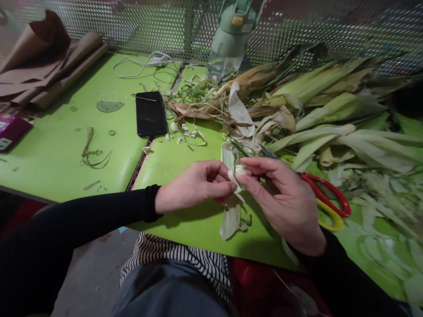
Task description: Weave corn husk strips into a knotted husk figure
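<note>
Between my two hands is a small piece of pale corn husk (231, 217), with a knotted white part at its middle and loose strips hanging above and below. My left hand (198, 182) pinches it between thumb and fingers from the left. From the right, my right hand (282, 193) grips the white knotted part with thumb and fingertips. Scissors (343, 202) with red and yellow handles lie just beyond my right hand, their blades partly hidden behind it. Corn husks (343, 114), green and pale, are heaped behind and right of my hands.
A black phone (150, 114) lies left of the husk scraps. Behind stands a green water bottle (231, 42) against a perforated metal screen (148, 26). A white cable (142, 68), brown paper (49, 66) and a purple box (13, 132) are on the green table (112, 171).
</note>
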`<act>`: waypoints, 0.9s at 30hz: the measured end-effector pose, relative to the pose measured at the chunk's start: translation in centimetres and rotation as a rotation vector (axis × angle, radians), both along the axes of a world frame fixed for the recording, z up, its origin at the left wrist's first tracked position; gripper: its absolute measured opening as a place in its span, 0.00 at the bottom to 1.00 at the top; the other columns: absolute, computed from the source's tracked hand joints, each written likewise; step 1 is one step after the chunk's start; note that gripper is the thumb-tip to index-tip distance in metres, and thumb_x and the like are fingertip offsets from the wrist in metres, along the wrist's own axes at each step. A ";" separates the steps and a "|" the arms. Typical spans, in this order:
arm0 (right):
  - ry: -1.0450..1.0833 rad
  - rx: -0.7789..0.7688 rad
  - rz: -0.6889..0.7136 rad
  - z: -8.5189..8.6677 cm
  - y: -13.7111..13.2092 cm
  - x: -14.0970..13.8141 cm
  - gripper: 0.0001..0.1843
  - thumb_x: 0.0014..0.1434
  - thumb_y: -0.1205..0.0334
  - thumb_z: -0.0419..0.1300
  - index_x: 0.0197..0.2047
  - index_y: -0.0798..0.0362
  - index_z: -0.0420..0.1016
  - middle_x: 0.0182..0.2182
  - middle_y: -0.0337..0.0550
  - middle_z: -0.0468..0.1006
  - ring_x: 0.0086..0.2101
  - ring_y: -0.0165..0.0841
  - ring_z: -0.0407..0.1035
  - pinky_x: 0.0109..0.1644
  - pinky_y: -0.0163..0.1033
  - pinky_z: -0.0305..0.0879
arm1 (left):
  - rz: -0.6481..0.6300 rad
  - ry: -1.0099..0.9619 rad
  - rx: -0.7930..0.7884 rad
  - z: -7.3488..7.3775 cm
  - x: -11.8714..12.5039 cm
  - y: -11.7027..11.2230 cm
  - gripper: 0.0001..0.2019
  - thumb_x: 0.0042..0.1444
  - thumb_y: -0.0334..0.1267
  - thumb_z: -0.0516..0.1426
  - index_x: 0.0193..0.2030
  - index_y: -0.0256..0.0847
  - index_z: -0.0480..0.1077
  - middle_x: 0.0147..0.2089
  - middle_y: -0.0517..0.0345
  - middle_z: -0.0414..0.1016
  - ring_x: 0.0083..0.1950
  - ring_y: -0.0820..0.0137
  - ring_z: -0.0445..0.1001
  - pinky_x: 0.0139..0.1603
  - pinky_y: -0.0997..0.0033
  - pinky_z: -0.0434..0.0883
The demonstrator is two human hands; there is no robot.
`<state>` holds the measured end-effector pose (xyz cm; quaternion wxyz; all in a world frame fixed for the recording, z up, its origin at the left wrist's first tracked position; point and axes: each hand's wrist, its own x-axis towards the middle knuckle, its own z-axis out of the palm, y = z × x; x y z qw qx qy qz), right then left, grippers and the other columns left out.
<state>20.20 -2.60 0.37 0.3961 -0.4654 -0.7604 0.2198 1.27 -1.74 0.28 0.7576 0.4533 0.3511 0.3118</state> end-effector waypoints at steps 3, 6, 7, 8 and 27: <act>0.020 -0.032 -0.064 0.0 -0.1 -0.1 0.13 0.60 0.60 0.66 0.49 0.47 0.78 0.35 0.36 0.81 0.34 0.28 0.75 0.40 0.34 0.73 | 0.003 0.033 0.056 -0.3 0.2 -0.2 0.06 0.57 0.29 0.59 0.32 0.35 0.65 0.26 0.64 0.69 0.27 0.81 0.68 0.30 0.79 0.65; 0.010 -0.107 -0.074 0.1 -0.2 -0.3 0.11 0.59 0.58 0.67 0.46 0.47 0.80 0.34 0.36 0.82 0.32 0.29 0.75 0.39 0.35 0.73 | 0.048 0.123 0.225 -0.7 0.3 -0.3 0.05 0.56 0.29 0.59 0.31 0.36 0.65 0.26 0.66 0.67 0.27 0.81 0.65 0.30 0.79 0.63; 0.006 -0.135 -0.065 0.2 -0.2 -0.3 0.11 0.59 0.57 0.67 0.45 0.47 0.80 0.34 0.36 0.82 0.32 0.29 0.75 0.40 0.36 0.73 | 0.061 0.172 0.288 -0.8 0.3 -0.3 0.04 0.56 0.29 0.59 0.32 0.36 0.66 0.27 0.66 0.67 0.28 0.80 0.64 0.30 0.78 0.63; 0.004 -0.159 -0.055 0.2 -0.2 -0.4 0.10 0.59 0.57 0.67 0.45 0.47 0.80 0.34 0.36 0.82 0.32 0.29 0.75 0.40 0.36 0.74 | 0.069 0.221 0.342 -0.8 0.3 -0.4 0.04 0.56 0.30 0.58 0.33 0.36 0.67 0.27 0.66 0.67 0.28 0.80 0.64 0.31 0.78 0.63; -0.066 -0.017 0.128 1.3 -0.3 -0.2 0.04 0.61 0.65 0.63 0.39 0.45 0.78 0.36 0.39 0.80 0.40 0.35 0.74 0.49 0.45 0.71 | 0.078 0.021 0.011 -0.2 0.1 0.4 0.06 0.57 0.27 0.59 0.32 0.35 0.65 0.24 0.64 0.72 0.26 0.80 0.71 0.30 0.79 0.67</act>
